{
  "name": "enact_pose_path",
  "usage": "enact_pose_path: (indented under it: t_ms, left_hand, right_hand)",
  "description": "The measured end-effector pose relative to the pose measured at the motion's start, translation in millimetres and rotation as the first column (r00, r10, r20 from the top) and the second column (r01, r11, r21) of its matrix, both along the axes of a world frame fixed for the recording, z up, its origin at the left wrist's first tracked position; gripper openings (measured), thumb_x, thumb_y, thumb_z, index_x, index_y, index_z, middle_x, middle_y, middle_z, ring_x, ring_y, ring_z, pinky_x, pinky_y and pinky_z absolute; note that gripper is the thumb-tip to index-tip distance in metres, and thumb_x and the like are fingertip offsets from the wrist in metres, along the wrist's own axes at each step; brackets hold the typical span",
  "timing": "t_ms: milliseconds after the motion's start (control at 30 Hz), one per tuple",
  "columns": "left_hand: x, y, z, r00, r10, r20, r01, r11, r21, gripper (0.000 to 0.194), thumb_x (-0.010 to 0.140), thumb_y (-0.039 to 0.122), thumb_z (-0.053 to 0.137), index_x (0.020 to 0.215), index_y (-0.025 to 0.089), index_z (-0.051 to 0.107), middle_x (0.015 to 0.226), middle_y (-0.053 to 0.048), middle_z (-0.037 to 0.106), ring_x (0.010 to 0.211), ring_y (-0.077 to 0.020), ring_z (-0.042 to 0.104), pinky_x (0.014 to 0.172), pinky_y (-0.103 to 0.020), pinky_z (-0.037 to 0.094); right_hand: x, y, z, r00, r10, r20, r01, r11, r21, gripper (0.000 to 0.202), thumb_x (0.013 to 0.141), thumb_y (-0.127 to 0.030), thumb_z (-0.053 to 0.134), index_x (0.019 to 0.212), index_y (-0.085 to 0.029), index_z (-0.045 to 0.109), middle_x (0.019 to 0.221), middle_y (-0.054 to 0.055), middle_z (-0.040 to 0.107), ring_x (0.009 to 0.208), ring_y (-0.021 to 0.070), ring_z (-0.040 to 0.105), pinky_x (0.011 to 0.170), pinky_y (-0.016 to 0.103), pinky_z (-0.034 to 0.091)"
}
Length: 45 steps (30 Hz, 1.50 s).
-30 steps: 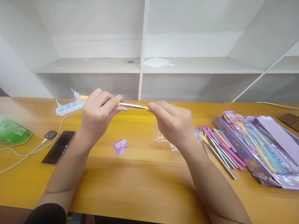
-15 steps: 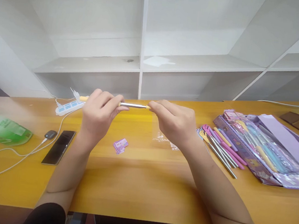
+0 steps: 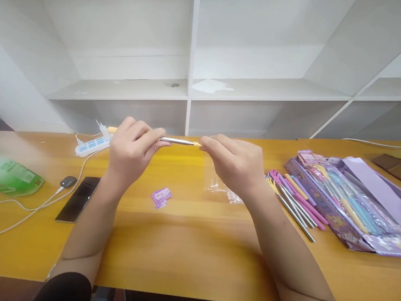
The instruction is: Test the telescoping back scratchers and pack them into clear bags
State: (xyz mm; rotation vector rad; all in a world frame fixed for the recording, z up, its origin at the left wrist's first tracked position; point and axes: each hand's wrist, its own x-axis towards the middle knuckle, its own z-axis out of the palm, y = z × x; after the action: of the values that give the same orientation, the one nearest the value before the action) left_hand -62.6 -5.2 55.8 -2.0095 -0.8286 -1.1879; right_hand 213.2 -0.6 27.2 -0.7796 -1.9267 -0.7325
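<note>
Fingers of left hand (image 3: 130, 151) and right hand (image 3: 238, 163) still pinch the stick (image 3: 178, 141) at frame centre, essentially unmoved, suggesting handling remains unadvanced.

- Box (image 3: 335, 222): smooth printed card with a faint sheen.
- Film sleeves (image 3: 354, 199) inside the box: thin, wrinkled, glossy clear plastic.
- Loose rods (image 3: 296, 217) just left of the box: polished bare metal.
- Held rod (image 3: 180, 141), farther left of the box: shiny metal shaft, matt plastic-looking ends.
- Table (image 3: 188, 260) under the box: smooth wood-grained top, softly glossy.
- Phone (image 3: 77, 200), well left of the box: dark, glassy face.
- Shelving (image 3: 257, 31) behind the box: smooth, mostly matt panels.
</note>
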Motion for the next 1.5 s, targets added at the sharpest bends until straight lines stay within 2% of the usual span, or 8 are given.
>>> enact_pose_path:
  t_ms: [233,400,533,900,1100,1233,1400,1500]
  left_hand:
    - [-23,13,2.3,0.999,-0.002,0.041,0.004,0.999,-0.033,0.025,0.104,0.053,0.071,0.098,0.030,0.079,0.074,-0.003,0.063,0.073,-0.0215,0.046,0.071,-0.038,0.036]
    - [-58,21,13.3,0.983,0.133,0.125,-0.135,0.991,0.010,0.027,0.104,0.052,0.070,0.092,0.030,0.079,0.073,-0.004,0.061,0.075,-0.0232,0.049,0.073,-0.039,0.037]
    - [-79,23,21.6,0.988,0.097,0.118,-0.108,0.990,0.090,0.025,0.103,0.050,0.073,0.088,0.030,0.077,0.071,-0.001,0.060,0.073,-0.0203,0.045,0.072,-0.038,0.038]
    - [-86,34,13.6,0.962,0.177,0.209,-0.180,0.984,-0.008,0.034,0.101,0.061,0.069,0.087,0.030,0.075,0.071,-0.005,0.055,0.081,-0.0256,0.048,0.079,-0.044,0.042]
    - [-111,34,18.6,0.974,0.090,0.206,-0.119,0.984,0.132,0.029,0.102,0.054,0.072,0.089,0.029,0.077,0.073,-0.004,0.063,0.087,-0.0244,0.050,0.081,-0.043,0.044]
    - [-116,42,16.0,0.960,0.151,0.237,-0.163,0.986,0.035,0.036,0.100,0.061,0.070,0.085,0.028,0.077,0.071,-0.005,0.063,0.085,-0.0255,0.051,0.083,-0.045,0.047]
    - [-111,47,11.0,0.947,0.200,0.253,-0.193,0.980,-0.054,0.034,0.098,0.059,0.069,0.086,0.028,0.078,0.073,-0.006,0.063,0.087,-0.0264,0.052,0.088,-0.046,0.048]
    - [-126,43,12.9,0.940,0.201,0.277,-0.204,0.979,-0.020,0.038,0.098,0.062,0.068,0.087,0.026,0.078,0.073,-0.006,0.064,0.089,-0.0261,0.051,0.088,-0.046,0.048]
  right_hand:
    - [9,10,6.1,0.999,-0.015,-0.035,0.018,0.997,0.077,0.036,0.102,0.000,0.055,0.107,-0.029,0.075,0.082,-0.008,0.078,0.059,0.0091,0.051,0.058,0.027,0.033]
    - [46,26,13.4,0.993,-0.038,-0.111,0.045,0.997,0.058,0.033,0.104,-0.005,0.058,0.108,-0.031,0.078,0.093,-0.005,0.083,0.069,0.0103,0.065,0.063,0.027,0.039]
    - [73,38,15.5,0.988,-0.062,-0.141,0.062,0.998,-0.002,0.026,0.108,-0.016,0.058,0.106,-0.030,0.080,0.094,-0.001,0.083,0.075,0.0127,0.069,0.066,0.028,0.043]
    - [80,41,15.4,0.991,-0.060,-0.122,0.060,0.998,0.000,0.025,0.107,-0.016,0.061,0.106,-0.032,0.080,0.094,-0.001,0.083,0.074,0.0129,0.067,0.066,0.030,0.042]
    - [139,57,15.7,0.965,-0.030,-0.261,0.038,0.999,0.024,0.030,0.107,-0.015,0.055,0.102,-0.029,0.082,0.088,0.003,0.082,0.077,0.0166,0.072,0.074,0.032,0.051]
    - [181,76,6.7,0.913,-0.129,-0.387,0.122,0.992,-0.042,0.027,0.106,-0.030,0.059,0.090,-0.028,0.081,0.086,0.007,0.083,0.083,0.0216,0.077,0.077,0.035,0.056]
    - [183,81,3.4,0.914,-0.127,-0.385,0.133,0.991,-0.012,0.031,0.108,-0.040,0.060,0.090,-0.027,0.082,0.090,0.009,0.085,0.086,0.0224,0.078,0.080,0.035,0.056]
    - [192,81,3.9,0.905,-0.147,-0.400,0.175,0.984,0.034,0.034,0.107,-0.045,0.060,0.087,-0.026,0.082,0.088,0.008,0.084,0.084,0.0230,0.077,0.080,0.036,0.055]
